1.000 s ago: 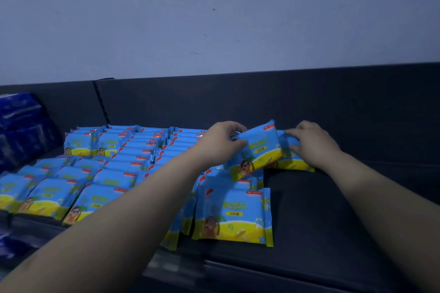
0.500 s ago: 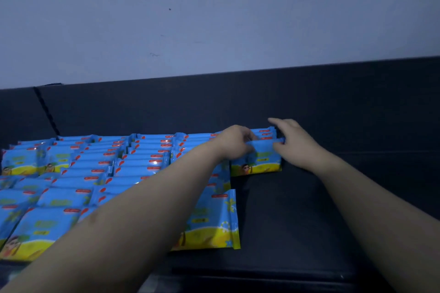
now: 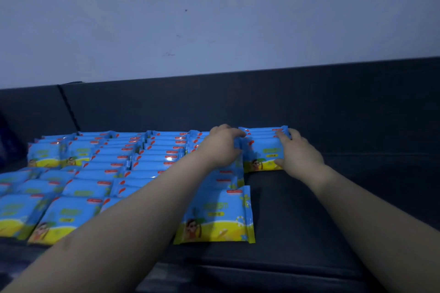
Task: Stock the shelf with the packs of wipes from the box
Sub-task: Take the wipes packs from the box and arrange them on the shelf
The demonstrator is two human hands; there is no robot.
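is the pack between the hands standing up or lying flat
Standing up, leaning slightly back. The pack shows its full printed front, bottom edge on the shelf, with the left hand and right hand at its sides.

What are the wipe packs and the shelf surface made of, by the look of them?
Wipe packs: thin printed plastic film, glossy, judging by glare spots and crimped side seams. Shelf: dark, matte and smooth with no glare; probably painted metal or laminated board, can't tell which. Both hands, left hand and right hand, rest on the rightmost back stack.
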